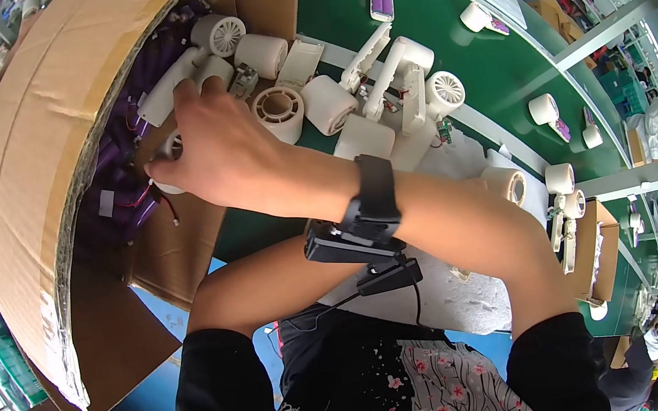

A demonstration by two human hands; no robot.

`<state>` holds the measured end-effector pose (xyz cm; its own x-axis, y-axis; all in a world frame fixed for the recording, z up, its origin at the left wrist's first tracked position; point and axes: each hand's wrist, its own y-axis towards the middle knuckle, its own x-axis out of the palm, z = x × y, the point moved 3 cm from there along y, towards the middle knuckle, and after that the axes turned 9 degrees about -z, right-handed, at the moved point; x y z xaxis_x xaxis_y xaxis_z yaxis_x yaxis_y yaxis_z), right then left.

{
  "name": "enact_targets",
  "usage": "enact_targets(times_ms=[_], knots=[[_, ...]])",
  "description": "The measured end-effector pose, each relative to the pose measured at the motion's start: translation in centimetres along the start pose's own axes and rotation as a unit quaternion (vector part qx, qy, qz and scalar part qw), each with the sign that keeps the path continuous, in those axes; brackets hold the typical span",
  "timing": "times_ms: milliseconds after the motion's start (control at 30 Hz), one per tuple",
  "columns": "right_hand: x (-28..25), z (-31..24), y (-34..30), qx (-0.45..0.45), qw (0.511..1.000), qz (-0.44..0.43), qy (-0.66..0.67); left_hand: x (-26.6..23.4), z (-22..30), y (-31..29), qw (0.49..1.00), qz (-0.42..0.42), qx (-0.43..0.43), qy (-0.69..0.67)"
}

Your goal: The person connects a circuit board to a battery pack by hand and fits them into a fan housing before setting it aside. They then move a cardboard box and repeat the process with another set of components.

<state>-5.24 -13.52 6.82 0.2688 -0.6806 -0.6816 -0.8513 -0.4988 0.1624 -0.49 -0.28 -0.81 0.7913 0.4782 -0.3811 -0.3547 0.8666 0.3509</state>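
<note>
My right hand (219, 150) reaches across to the left, over the open cardboard box (58, 101). Its thumb and fingers curl round a white fan housing (173, 146), of which only a small part shows. Just beyond the fingertips lies a white handheld fan with a grille (218, 35). Purple battery cells (111, 200) with thin wires fill the box below the hand. My left forearm (272, 282) passes under the right one, and the left hand is hidden behind it. Black strapped devices (372, 207) sit about the wrists.
White fan shells (329, 105), some opened, are heaped on the green table (436, 11) beside the box. More fan units with purple cells (382, 2) are spaced along it. A smaller carton (595, 251) stands at the right. Other people work farther off.
</note>
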Motion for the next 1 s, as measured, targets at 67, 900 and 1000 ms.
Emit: enact_targets(times_ms=[67,900,1000], knots=[[0.2,0.1,0.3,0.007,1.000,-0.011,-0.010,1.2,0.5,0.4,1.000,-0.008,-0.010,0.003],[-15.2,11.8,-31.7,0.313,0.949,0.001,0.025,2.5,0.0,2.6,0.989,-0.023,-0.086,-0.118],[-15.9,12.8,-32.3,0.337,0.914,0.005,0.225,2.4,-0.4,2.5,0.986,-0.012,-0.095,-0.138]])
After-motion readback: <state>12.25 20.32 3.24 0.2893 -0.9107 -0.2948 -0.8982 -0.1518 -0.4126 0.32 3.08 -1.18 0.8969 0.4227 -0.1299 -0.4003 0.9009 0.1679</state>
